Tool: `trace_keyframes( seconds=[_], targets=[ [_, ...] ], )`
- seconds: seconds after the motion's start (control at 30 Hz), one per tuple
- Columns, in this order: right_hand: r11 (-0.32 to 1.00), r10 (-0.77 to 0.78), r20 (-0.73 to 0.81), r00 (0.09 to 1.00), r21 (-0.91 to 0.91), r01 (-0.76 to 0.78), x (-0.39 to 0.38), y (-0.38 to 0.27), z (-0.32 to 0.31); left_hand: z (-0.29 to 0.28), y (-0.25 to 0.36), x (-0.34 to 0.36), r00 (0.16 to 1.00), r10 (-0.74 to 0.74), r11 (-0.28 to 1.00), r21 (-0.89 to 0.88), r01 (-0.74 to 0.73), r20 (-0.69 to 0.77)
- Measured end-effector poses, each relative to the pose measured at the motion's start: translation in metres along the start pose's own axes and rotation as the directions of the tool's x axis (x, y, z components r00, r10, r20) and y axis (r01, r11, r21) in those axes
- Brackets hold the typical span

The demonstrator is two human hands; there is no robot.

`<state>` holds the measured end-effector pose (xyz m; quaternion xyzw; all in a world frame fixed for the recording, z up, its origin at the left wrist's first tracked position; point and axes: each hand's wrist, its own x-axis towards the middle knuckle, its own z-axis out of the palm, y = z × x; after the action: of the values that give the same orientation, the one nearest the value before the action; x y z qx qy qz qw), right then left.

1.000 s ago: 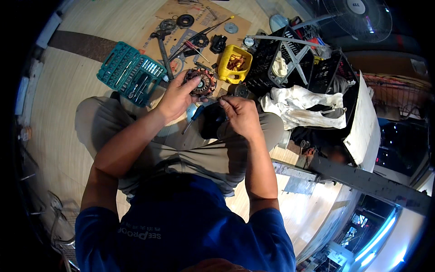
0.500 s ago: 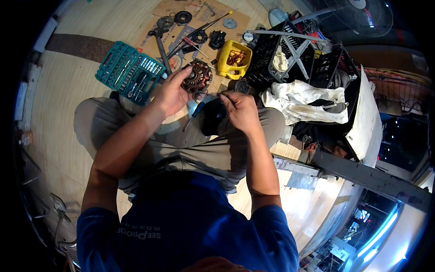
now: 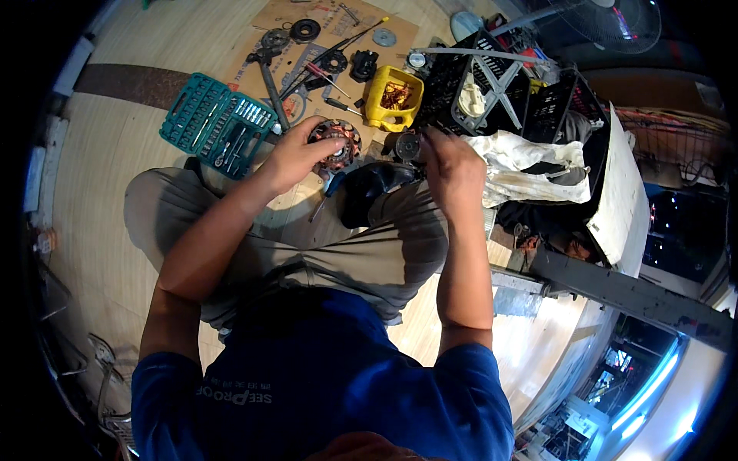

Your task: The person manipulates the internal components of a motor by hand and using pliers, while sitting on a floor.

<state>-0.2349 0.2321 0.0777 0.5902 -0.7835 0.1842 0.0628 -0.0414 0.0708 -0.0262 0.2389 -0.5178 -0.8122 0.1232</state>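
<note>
My left hand (image 3: 296,156) grips a round motor stator (image 3: 347,132) with copper windings and a dark toothed rim. The thumb lies across its middle. To the right, my right hand (image 3: 456,170) reaches beside a dark cylindrical metal part (image 3: 407,147) standing on the floor. Its fingers are curled in. Whatever they hold, if anything, is hidden, and I cannot tell whether they touch the cylinder. Below the stator, a blue-handled screwdriver (image 3: 334,184) lies on the floor between my legs, close to my dark shoe (image 3: 365,194).
A green socket set case (image 3: 184,115) lies unfolded at left. On flattened cardboard (image 3: 307,17) are a hammer (image 3: 274,92), a red-handled screwdriver (image 3: 317,70) and dark round parts. A yellow cut-open jug (image 3: 375,104) holds copper-coloured pieces. Black crates (image 3: 442,84) and a white cloth (image 3: 511,150) stand at right.
My right hand has moved away from the stator, rightward to beside the dark cylinder. The stator has tilted in my left hand, and my thumb now crosses its middle. My right knee has shifted inward.
</note>
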Motion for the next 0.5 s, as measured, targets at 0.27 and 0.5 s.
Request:
trace_keyframes(
  seconds=[0.27, 0.5],
  targets=[
    [0.998, -0.066, 0.294, 0.953, 0.026, 0.061, -0.067, -0.002, -0.006, -0.007, 0.005, 0.002, 0.99, -0.045, 0.83, -0.557, -0.035, -0.13],
    [0.966, 0.206, 0.264, 0.942, -0.207, -0.153, -0.066, 0.079, 0.011, -0.014, 0.004, 0.002, 0.943, -0.037, 0.736, -0.629, 0.249, 0.331]
  ],
)
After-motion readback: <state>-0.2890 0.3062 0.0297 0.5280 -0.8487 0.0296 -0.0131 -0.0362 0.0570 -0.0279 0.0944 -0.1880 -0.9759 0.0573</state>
